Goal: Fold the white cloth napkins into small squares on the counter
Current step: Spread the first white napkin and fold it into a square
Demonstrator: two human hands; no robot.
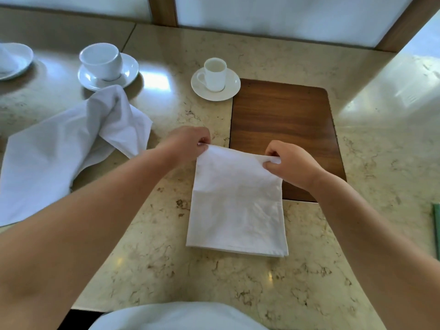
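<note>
Napkin (235, 206), folded to a tall rectangle, lies on the marble counter (262, 294) before you, its far edge lifted: your left hand (190, 139) pinches the far-left corner, your right hand (289, 163) pinches the far-right one over the wooden board (283, 110). Its near edge rests flat, with bare counter below. A second, unfolded napkin (59, 151) sprawls at left, near a cup and saucer (107, 67); a smaller cup (214, 75) stands beyond.

A folded napkin (237, 206) lies on the surface (357, 270), its far edge apparently over a wooden board (283, 115). A loose napkin (59, 148) lies left, cups behind.
</note>
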